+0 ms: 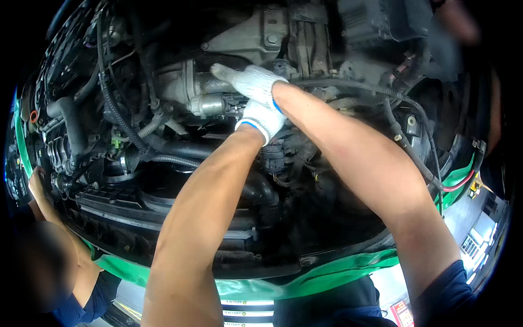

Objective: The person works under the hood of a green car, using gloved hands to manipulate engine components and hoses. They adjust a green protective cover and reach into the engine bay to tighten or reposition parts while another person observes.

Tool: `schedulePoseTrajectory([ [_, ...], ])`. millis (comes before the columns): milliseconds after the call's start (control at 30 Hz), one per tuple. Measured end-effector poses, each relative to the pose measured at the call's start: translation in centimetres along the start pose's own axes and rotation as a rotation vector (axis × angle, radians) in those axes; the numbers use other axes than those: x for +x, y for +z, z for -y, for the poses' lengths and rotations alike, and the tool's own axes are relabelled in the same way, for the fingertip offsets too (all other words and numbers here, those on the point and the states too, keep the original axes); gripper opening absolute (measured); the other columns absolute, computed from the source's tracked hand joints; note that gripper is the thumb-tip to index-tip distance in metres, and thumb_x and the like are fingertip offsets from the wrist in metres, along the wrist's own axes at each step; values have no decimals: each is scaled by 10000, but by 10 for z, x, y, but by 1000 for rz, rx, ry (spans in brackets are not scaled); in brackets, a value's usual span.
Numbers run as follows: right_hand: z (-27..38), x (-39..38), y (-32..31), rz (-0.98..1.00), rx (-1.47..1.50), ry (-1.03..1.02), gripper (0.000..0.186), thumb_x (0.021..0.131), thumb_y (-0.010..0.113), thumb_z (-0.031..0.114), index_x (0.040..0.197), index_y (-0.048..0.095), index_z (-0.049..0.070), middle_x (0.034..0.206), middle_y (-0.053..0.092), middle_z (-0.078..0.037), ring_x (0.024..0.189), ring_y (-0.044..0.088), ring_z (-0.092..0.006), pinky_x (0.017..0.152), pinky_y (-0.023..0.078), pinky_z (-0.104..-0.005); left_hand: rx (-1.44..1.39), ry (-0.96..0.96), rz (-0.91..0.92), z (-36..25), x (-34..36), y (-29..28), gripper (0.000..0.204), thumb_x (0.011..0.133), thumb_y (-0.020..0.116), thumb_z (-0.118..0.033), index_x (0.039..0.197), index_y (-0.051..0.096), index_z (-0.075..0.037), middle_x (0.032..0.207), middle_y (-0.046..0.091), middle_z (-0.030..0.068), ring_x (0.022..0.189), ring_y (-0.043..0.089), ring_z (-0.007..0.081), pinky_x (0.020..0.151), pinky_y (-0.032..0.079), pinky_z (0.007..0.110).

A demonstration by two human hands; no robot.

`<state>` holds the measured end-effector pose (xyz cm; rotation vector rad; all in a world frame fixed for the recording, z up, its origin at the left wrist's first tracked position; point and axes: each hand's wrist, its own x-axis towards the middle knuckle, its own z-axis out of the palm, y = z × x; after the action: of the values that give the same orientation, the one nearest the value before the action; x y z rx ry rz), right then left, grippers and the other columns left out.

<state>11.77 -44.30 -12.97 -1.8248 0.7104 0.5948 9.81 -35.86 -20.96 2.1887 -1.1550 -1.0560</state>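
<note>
Both my hands wear white knit gloves and meet over the middle of an engine bay. My right hand (255, 82) lies above and partly across the left; one digit with a grimy tip stretches out to the left, the rest barely show. Below it, my left hand (263, 119) reaches in, its fingers hidden behind the right glove and engine parts. Close to both gloves is a round metal housing (208, 105) with a ribbed edge. A larger grey metal casing (177, 82) with a flange sits just left of them. No tool shows in either hand.
Ribbed hoses (117, 111) and a dark bent pipe (70, 122) run along the left. A corrugated cable (376, 87) crosses at right. A green cover (327, 272) drapes the front edge. Another person's arm (41, 191) rests at the left edge; a blurred hand (457, 22) appears top right.
</note>
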Motion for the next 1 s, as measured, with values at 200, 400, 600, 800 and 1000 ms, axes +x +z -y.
schedulePoseTrajectory([
  [200, -8, 11, 5, -92, 69, 41, 868, 849, 497, 768, 1226, 681, 9, 1274, 644, -234, 1217, 594, -348, 1015, 433, -408, 325, 47, 277, -17, -1, -24, 502, 1032, 410, -411, 1450, 454, -137, 1525, 409, 161, 1424, 350, 305, 1181, 265, 411],
  [400, -6, 21, 14, -59, 40, 0, 881, 840, 531, 715, 1300, 607, -32, 1381, 559, -260, 1311, 518, -375, 1089, 397, -418, 257, 84, 33, 30, 9, 12, 462, 1051, 393, -359, 1411, 491, -86, 1442, 498, 169, 1352, 451, 292, 1124, 338, 409],
  [600, -18, 8, 10, -155, 20, -4, 872, 832, 515, 762, 1170, 695, -22, 1222, 656, -263, 1183, 612, -374, 1004, 453, -436, 466, 21, 139, -22, 2, -15, 389, 1027, 438, -367, 1237, 615, -91, 1202, 634, 131, 1102, 589, 262, 969, 446, 397],
  [800, -10, 2, 3, -70, 55, -49, 868, 803, 566, 730, 1211, 665, -30, 1268, 626, -281, 1224, 587, -385, 1016, 452, -404, -38, -208, 280, -19, -2, -15, 467, 1027, 420, -421, 1381, 514, -132, 1340, 574, 110, 1147, 565, 252, 942, 474, 411],
  [1000, -2, 3, 14, -136, -57, -111, 872, 846, 504, 731, 1233, 648, -37, 1279, 620, -276, 1238, 566, -409, 1018, 440, -416, 153, 68, 170, 1, 0, -17, 497, 1063, 320, -411, 1457, 469, -148, 1564, 390, 119, 1460, 322, 242, 1196, 244, 375],
])
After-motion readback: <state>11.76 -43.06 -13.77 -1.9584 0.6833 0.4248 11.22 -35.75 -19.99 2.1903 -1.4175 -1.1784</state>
